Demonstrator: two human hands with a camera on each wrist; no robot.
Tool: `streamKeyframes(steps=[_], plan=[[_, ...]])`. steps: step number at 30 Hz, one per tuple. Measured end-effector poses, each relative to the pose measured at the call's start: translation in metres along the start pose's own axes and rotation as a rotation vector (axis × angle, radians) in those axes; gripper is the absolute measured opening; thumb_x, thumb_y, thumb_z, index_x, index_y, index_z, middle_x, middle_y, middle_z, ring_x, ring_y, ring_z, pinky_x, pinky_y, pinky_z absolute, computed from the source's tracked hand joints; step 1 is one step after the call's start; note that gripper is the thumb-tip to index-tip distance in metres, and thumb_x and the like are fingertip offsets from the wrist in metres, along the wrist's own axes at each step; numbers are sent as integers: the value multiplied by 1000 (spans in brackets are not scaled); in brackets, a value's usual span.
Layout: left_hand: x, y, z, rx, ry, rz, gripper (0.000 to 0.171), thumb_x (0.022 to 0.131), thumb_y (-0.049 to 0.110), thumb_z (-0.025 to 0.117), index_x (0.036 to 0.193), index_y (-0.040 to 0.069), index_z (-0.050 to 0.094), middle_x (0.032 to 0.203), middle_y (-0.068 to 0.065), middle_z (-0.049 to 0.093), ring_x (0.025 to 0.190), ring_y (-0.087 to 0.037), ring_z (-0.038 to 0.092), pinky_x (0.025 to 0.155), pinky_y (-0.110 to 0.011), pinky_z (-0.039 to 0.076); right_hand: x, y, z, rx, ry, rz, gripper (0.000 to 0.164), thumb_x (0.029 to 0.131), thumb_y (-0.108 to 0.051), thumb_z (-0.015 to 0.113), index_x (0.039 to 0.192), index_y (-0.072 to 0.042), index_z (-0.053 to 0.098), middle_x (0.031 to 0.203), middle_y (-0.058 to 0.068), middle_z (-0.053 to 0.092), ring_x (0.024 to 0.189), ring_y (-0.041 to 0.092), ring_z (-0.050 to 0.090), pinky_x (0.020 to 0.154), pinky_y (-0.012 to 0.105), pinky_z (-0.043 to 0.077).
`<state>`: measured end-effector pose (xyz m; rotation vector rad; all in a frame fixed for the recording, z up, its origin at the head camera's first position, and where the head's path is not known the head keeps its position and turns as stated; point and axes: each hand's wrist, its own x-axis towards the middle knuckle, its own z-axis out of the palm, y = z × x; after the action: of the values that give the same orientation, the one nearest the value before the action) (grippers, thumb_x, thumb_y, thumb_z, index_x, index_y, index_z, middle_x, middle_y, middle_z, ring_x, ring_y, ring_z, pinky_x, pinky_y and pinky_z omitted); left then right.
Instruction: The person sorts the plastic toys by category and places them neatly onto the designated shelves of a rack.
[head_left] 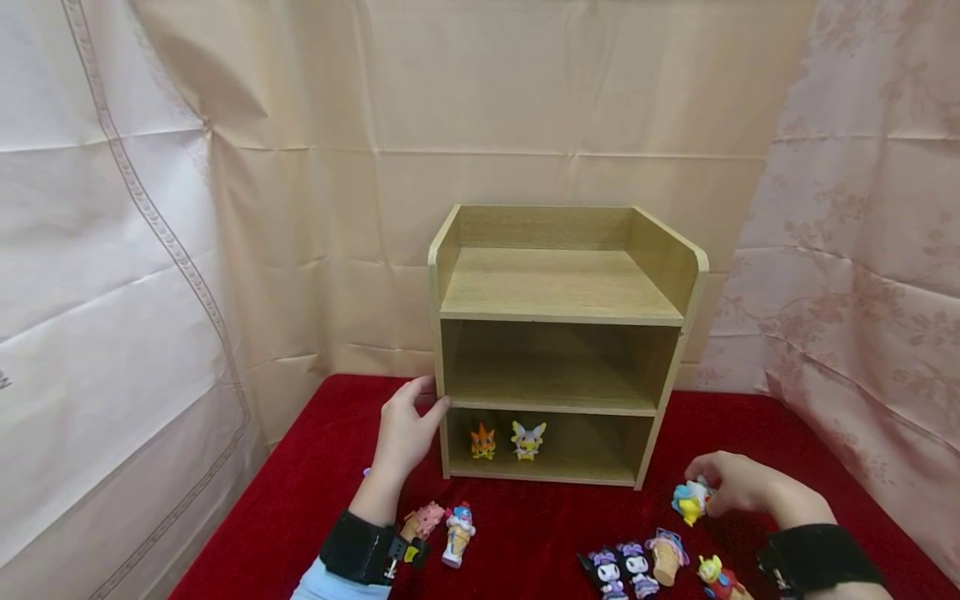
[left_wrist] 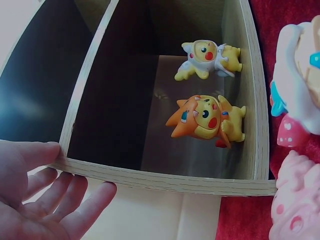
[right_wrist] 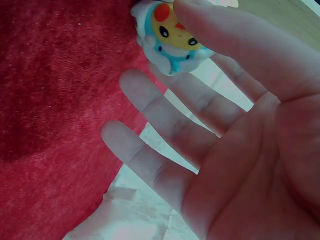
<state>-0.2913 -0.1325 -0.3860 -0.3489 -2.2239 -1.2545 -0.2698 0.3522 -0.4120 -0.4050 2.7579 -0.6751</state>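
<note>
My left hand point(head_left: 405, 425) is at the left side panel of a small wooden shelf unit point(head_left: 555, 319). In the left wrist view its thumb touches the panel's front edge, and the other fingers extend loosely along the outer side. Between thumb and forefinger my right hand point(head_left: 746, 483) pinches a small yellow figurine in a blue and white hood point(right_wrist: 175, 37), low over the cloth right of the shelf. The remaining fingers spread out in the right wrist view. On the bottom shelf stand an orange-hooded figurine point(left_wrist: 202, 117) and a white-hooded figurine point(left_wrist: 207, 57), side by side.
On the red cloth point(head_left: 525, 533) at front left lie a pink ice-cream-cone figure point(head_left: 423, 521) and a white-topped cone figure point(head_left: 459, 533). Two black-and-purple figures point(head_left: 622, 571), another cone figure point(head_left: 666, 557) and a yellow-and-red figure point(head_left: 720, 577) lie at front right. Curtains hang behind.
</note>
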Motion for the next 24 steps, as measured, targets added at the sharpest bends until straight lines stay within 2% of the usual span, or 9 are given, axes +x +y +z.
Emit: streamKeyframes(steps=[5, 10, 14, 24], plan=[[1, -1, 0, 2, 5, 0, 33, 86, 16, 72, 117, 9, 64, 110, -6, 64, 94, -15, 60, 73, -37, 56, 2, 4, 3, 25, -30, -26, 38, 66, 2, 77, 100, -9, 64, 85, 5, 58, 76, 23, 49, 64, 38, 46], [0, -1, 0, -7, 2, -4, 33, 86, 16, 72, 117, 8, 63, 110, -7, 63, 94, -16, 60, 73, -40, 56, 4, 7, 5, 14, -35, -70, 38, 64, 2, 77, 98, -8, 64, 80, 3, 57, 71, 21, 48, 60, 34, 43], [0, 0, 0, -13, -1, -11, 33, 86, 15, 72, 117, 8, 63, 110, -8, 63, 95, -17, 60, 74, -43, 56, 6, 9, 5, 3, -32, -84, 38, 64, 3, 77, 97, -9, 63, 79, 2, 58, 71, 20, 49, 60, 34, 44], [1, 1, 0, 1, -1, -10, 33, 86, 16, 72, 117, 8, 63, 111, -9, 64, 95, -17, 60, 74, -39, 56, 6, 12, 6, 31, -53, -91, 37, 64, 3, 76, 97, -9, 63, 82, 3, 58, 74, 22, 50, 64, 38, 45]])
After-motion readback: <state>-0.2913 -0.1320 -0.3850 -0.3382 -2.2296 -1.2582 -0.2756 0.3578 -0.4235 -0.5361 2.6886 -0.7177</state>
